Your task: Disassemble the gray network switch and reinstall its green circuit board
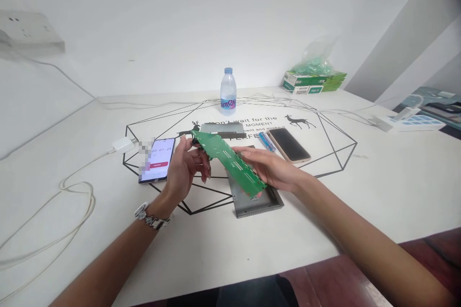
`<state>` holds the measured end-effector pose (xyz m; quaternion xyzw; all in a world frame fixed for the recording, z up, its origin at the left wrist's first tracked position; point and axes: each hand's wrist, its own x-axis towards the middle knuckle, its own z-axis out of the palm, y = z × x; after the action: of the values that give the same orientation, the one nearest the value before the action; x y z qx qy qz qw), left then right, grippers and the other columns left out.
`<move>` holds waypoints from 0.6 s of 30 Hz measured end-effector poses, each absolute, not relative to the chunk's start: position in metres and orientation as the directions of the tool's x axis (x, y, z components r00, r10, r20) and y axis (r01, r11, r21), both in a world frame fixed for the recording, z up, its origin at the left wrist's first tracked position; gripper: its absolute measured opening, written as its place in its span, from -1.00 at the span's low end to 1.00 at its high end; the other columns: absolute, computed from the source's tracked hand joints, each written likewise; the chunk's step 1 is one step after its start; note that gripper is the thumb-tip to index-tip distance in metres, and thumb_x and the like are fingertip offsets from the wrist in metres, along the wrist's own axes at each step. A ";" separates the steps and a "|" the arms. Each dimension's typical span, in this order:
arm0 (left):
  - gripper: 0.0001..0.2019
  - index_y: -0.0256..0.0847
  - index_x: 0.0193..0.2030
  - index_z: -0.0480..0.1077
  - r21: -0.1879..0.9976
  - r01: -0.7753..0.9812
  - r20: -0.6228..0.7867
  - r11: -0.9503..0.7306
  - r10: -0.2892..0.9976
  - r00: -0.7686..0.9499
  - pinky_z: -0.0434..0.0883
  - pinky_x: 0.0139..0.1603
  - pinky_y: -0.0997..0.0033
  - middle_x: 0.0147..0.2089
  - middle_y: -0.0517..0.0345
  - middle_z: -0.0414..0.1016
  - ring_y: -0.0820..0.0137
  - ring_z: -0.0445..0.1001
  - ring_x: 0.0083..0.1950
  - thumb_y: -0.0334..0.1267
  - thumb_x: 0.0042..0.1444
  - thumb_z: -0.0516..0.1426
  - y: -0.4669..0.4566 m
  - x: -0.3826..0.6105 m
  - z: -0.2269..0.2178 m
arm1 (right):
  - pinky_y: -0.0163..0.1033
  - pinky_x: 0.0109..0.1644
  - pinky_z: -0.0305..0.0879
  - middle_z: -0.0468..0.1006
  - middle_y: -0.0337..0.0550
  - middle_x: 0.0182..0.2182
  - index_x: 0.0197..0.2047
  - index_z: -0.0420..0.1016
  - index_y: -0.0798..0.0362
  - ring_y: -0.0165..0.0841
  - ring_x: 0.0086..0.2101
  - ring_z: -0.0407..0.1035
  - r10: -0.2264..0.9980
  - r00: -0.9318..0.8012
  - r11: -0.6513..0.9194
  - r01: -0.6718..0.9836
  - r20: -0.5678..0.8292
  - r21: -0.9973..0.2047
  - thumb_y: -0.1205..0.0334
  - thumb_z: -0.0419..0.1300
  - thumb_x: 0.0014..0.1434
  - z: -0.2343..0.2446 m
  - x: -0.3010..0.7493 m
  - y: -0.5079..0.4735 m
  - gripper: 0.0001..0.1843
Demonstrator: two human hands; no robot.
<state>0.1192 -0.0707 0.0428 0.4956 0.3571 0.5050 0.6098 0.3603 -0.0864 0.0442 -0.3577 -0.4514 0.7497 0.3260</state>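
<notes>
Between my hands a green circuit board (234, 163) is held up at a slant over the table. My left hand (185, 163) grips its far left end, near a small dark part, with the fingers curled. From the right, my right hand (272, 168) holds the board's long edge, thumb on top and other fingers partly hidden behind it. Below the board lies an open grey metal casing (259, 206), partly covered from view. Behind the board a flat grey metal plate (223, 128) rests on the table. A blue screwdriver-like tool (266, 141) lies beyond my right hand.
A phone showing a timer (158, 160) lies at left by a white charger (123, 144) and looped cable. A dark-screened phone (290, 145) lies at right. Farther back stand a water bottle (228, 93) and green-white boxes (306, 81). A power strip (414, 122) sits far right.
</notes>
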 end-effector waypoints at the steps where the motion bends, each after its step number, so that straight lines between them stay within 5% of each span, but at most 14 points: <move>1: -0.51 -0.15 -0.26 0.31 0.967 -0.256 0.069 -0.003 0.967 0.247 0.30 -0.67 0.43 -0.57 0.21 0.41 0.35 0.41 -0.62 0.28 0.29 -0.01 -0.071 0.120 0.044 | -0.26 -0.48 0.54 0.62 0.02 -0.04 0.32 0.44 -0.05 -0.36 -0.43 0.51 0.804 -0.540 -0.377 -0.139 -0.249 -0.916 -0.03 0.29 0.31 0.045 0.359 -0.087 -0.43; 9: -0.35 -0.21 -0.56 0.33 0.980 -0.195 0.090 -0.035 0.955 0.283 0.30 -0.63 0.42 -0.59 0.09 0.39 0.40 0.39 -0.63 0.26 0.34 -0.08 -0.076 0.122 0.046 | -0.36 -0.44 0.48 0.64 0.01 -0.07 0.33 0.48 -0.08 -0.41 -0.40 0.45 0.826 -0.509 -0.327 -0.086 -0.241 -0.941 -0.07 0.18 0.40 0.047 0.353 -0.091 -0.49; 18: -0.40 -0.21 -0.43 0.41 0.977 -0.200 0.135 -0.072 0.936 0.326 0.32 -0.62 0.42 -0.59 0.15 0.41 0.41 0.39 -0.63 0.29 0.32 -0.05 -0.079 0.123 0.050 | -0.40 -0.56 0.30 0.66 -0.03 -0.12 0.29 0.52 -0.01 -0.49 -0.53 0.40 0.821 -0.512 -0.337 -0.078 -0.252 -0.938 0.01 0.12 0.46 0.054 0.350 -0.094 -0.55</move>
<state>0.1226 -0.0793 0.0497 0.5553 0.3312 0.4768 0.5954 0.3498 -0.0938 0.0541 -0.3836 -0.4843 0.7220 0.3116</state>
